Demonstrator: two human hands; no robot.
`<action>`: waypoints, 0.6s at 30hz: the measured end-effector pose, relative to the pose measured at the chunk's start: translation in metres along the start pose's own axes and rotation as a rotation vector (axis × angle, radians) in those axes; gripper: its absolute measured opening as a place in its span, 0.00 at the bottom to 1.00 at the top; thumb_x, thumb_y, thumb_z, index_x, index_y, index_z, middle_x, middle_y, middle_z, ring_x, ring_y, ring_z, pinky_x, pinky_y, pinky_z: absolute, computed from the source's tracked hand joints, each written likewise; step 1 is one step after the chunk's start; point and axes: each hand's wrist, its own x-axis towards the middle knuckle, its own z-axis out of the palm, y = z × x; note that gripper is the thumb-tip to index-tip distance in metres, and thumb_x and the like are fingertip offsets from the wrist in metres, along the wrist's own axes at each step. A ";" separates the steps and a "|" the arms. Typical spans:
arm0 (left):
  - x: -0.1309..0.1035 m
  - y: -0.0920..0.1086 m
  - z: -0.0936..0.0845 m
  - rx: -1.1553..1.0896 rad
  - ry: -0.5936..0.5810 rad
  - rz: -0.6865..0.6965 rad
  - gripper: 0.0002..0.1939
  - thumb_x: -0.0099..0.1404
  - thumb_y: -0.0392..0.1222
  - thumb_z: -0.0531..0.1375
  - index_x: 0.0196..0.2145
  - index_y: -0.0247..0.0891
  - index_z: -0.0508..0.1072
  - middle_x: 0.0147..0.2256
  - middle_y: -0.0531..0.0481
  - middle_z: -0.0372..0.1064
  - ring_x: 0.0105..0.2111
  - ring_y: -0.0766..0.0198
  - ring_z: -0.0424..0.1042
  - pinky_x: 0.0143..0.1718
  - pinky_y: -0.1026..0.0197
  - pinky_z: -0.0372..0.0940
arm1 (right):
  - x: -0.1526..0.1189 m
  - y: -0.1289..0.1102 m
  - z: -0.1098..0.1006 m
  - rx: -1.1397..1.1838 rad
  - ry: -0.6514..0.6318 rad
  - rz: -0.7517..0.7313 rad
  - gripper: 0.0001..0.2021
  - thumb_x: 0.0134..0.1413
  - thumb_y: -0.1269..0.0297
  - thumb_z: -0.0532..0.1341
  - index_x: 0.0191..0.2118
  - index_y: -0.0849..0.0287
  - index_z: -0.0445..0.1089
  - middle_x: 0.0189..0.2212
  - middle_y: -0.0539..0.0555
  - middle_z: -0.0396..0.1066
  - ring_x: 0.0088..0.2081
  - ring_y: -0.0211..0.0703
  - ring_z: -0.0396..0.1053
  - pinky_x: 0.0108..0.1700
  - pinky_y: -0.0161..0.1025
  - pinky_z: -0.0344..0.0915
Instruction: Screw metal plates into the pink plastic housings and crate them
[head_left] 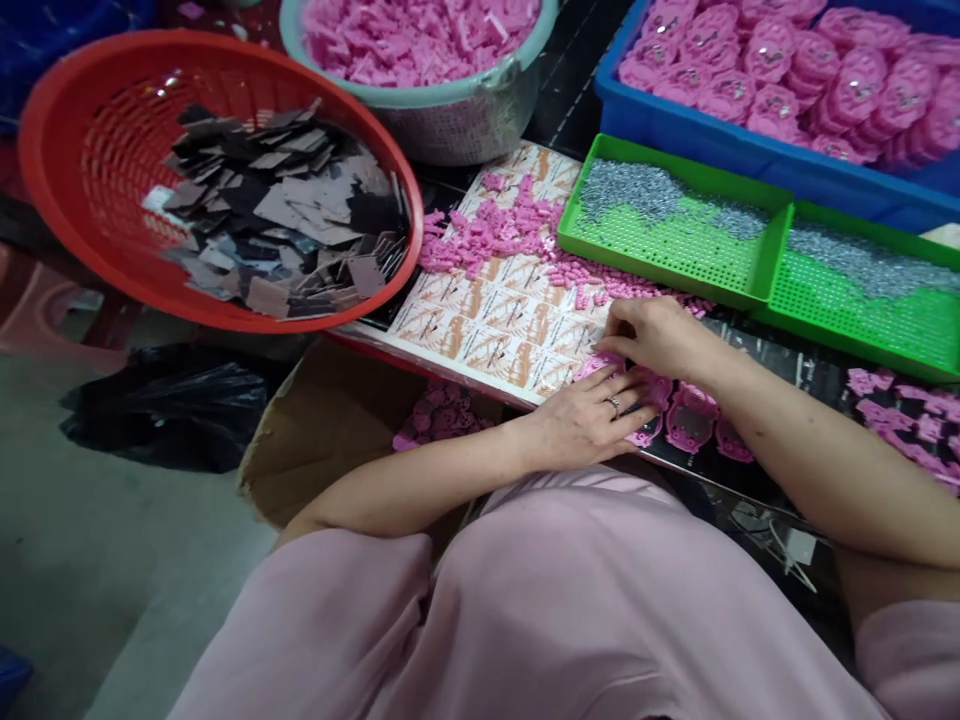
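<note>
My left hand (589, 418), a ring on one finger, lies with fingers stretched over a pink plastic frame (651, 400) at the table's front edge. Just above it, my right hand (652, 335) has its fingertips curled together over the same row; whatever sits between them is hidden. More pink frames, including one with a rounded outline (691, 415), continue to the right under my right forearm. Small pink plastic pieces (517, 228) are heaped beyond my hands. Two green perforated trays (675, 262) of small grey metal parts stand behind my right hand.
A tilted red basket (67, 190) holds dark flat pieces. Behind it stands a pale tub (450, 125) of pink parts. A blue crate (750, 140) holds stacked pink parts. Loose pink pieces (911, 420) lie at right. Below the edge are a cardboard box (300, 430) and black bag (165, 410).
</note>
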 end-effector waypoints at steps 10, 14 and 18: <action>0.003 -0.001 -0.008 0.010 -0.022 0.013 0.20 0.70 0.48 0.55 0.52 0.31 0.71 0.54 0.39 0.69 0.57 0.52 0.67 0.59 0.49 0.62 | -0.098 0.083 -0.060 -0.077 0.288 0.178 0.11 0.54 0.56 0.61 0.36 0.54 0.78 0.33 0.53 0.76 0.31 0.42 0.71 0.37 0.41 0.66; 0.007 -0.001 -0.014 0.026 -0.066 0.010 0.20 0.69 0.47 0.56 0.52 0.31 0.71 0.53 0.38 0.70 0.57 0.52 0.67 0.59 0.49 0.62 | -0.109 0.110 -0.044 -0.104 0.221 0.137 0.13 0.54 0.55 0.59 0.37 0.55 0.78 0.35 0.55 0.75 0.32 0.44 0.71 0.37 0.43 0.67; 0.008 0.002 -0.015 0.049 -0.075 0.001 0.20 0.69 0.47 0.56 0.52 0.31 0.71 0.54 0.38 0.69 0.57 0.52 0.67 0.58 0.49 0.63 | -0.106 0.105 -0.035 -0.083 0.234 0.119 0.13 0.56 0.54 0.57 0.35 0.55 0.76 0.33 0.56 0.75 0.31 0.45 0.71 0.35 0.44 0.67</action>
